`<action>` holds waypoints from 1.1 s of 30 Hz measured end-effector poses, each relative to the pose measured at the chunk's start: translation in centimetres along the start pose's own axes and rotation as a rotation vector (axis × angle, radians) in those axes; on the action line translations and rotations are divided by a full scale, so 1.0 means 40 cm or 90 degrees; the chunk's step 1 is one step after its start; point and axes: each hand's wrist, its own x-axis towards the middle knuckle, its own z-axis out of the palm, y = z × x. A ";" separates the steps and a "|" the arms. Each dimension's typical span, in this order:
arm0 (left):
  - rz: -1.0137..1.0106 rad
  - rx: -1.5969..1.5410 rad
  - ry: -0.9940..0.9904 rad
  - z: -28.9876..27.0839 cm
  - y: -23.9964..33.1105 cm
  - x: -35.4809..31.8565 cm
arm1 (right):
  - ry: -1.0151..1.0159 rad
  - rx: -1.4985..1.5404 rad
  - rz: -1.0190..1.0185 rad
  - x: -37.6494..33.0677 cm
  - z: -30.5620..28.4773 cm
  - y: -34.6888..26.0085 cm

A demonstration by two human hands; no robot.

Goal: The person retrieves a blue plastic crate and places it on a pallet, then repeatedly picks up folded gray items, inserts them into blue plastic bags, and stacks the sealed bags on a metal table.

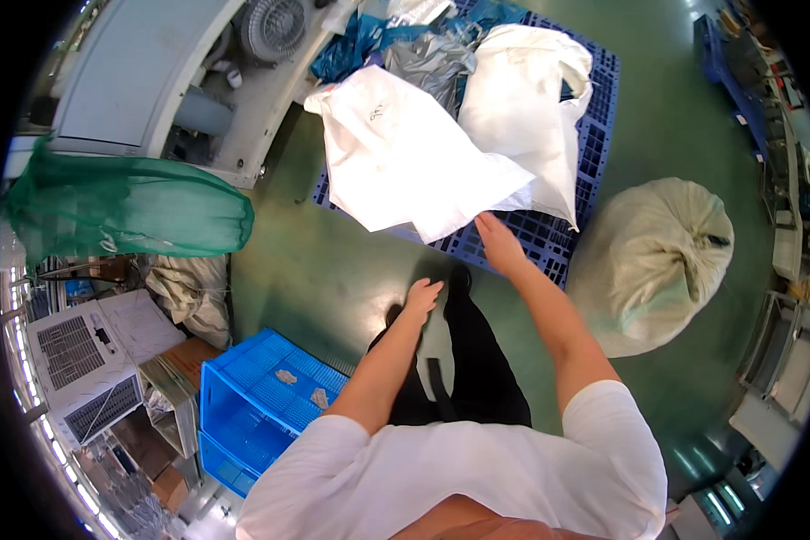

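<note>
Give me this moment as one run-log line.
Right hand: at near edge of white sack, grip unclear | Left hand: nothing visibly held | Blue pallet: under second white sack | Beige sack: right of pallet

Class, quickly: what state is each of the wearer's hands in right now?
Left hand: loosely open, with nothing visible in it.
Right hand: closed, pinching the lower edge of the flattened bright white plastic-looking sack.

I see a glossy green floor [279, 238] spread across the room, catching pale glare. At upper left stands a grey machine cabinet [139, 67], with a white grilled unit [72, 351] below; bright lights [29, 364] curve along the left rim, and what look like cluttered shelves [787, 216] line the right.
</note>
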 end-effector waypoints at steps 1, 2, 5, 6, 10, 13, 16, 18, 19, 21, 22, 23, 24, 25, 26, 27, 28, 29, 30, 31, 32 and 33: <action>-0.038 -0.055 -0.019 0.019 0.020 0.052 | -0.085 -0.013 0.034 0.067 -0.034 -0.009; -0.083 -0.105 -0.020 0.060 0.074 0.063 | 0.022 -0.071 -0.038 0.102 -0.026 0.018; -0.043 -0.324 -0.087 0.147 0.169 0.153 | -0.205 -0.177 0.020 0.174 -0.067 0.059; 0.013 -0.459 -0.210 0.145 0.141 0.238 | -0.082 -0.338 -0.044 0.184 -0.082 0.072; 0.302 -0.524 -0.183 0.076 0.487 0.153 | -0.034 -0.354 0.071 0.309 -0.193 0.107; 0.402 -0.426 -0.339 -0.088 0.716 -0.040 | -0.328 -0.167 0.257 0.379 -0.248 0.099; 0.430 -0.001 -0.211 -0.218 0.736 -0.104 | -0.234 0.183 0.245 0.399 -0.215 0.014; 0.247 0.218 -0.214 -0.257 0.649 -0.156 | -0.269 0.574 0.337 0.461 -0.311 -0.231; 0.345 0.393 -0.178 -0.248 0.673 -0.246 | -0.309 0.695 0.437 0.477 -0.323 -0.336; 0.666 0.162 -0.077 -0.276 0.560 -0.192 | -0.353 0.867 0.255 0.558 -0.401 -0.539; 0.578 -0.071 -0.062 -0.343 0.547 -0.118 | -0.306 0.846 0.126 0.594 -0.374 -0.587; 0.514 -0.328 -0.029 -0.415 0.529 -0.035 | -0.554 0.718 0.150 0.675 -0.489 -0.606; 0.549 -0.159 -0.001 -0.419 0.654 -0.151 | -0.468 0.844 0.022 0.696 -0.452 -0.590; 0.588 0.012 0.027 -0.428 0.784 -0.263 | -0.365 0.962 -0.106 0.706 -0.403 -0.575; 0.514 0.000 0.016 -0.474 0.805 -0.271 | -0.384 0.907 0.002 0.717 -0.382 -0.549; 0.411 -0.079 0.015 -0.485 0.852 -0.322 | -0.397 0.846 0.107 0.725 -0.360 -0.498; 0.416 -0.086 0.007 -0.526 0.868 -0.327 | -0.414 0.438 0.059 0.723 -0.327 -0.428; 0.417 -0.095 -0.001 -0.567 0.877 -0.333 | -0.446 -0.082 0.055 0.707 -0.339 -0.373; 0.411 -0.119 -0.006 -0.588 0.879 -0.349 | -0.270 -0.105 0.019 0.682 -0.313 -0.245; 0.407 -0.140 -0.013 -0.600 0.888 -0.361 | -0.089 -0.125 -0.007 0.656 -0.286 -0.114; 0.403 -0.170 -0.018 -0.610 0.889 -0.361 | -0.076 -0.164 0.024 0.648 -0.328 -0.047; 0.389 -0.170 -0.048 -0.622 0.880 -0.354 | -0.133 -0.211 0.062 0.654 -0.398 -0.049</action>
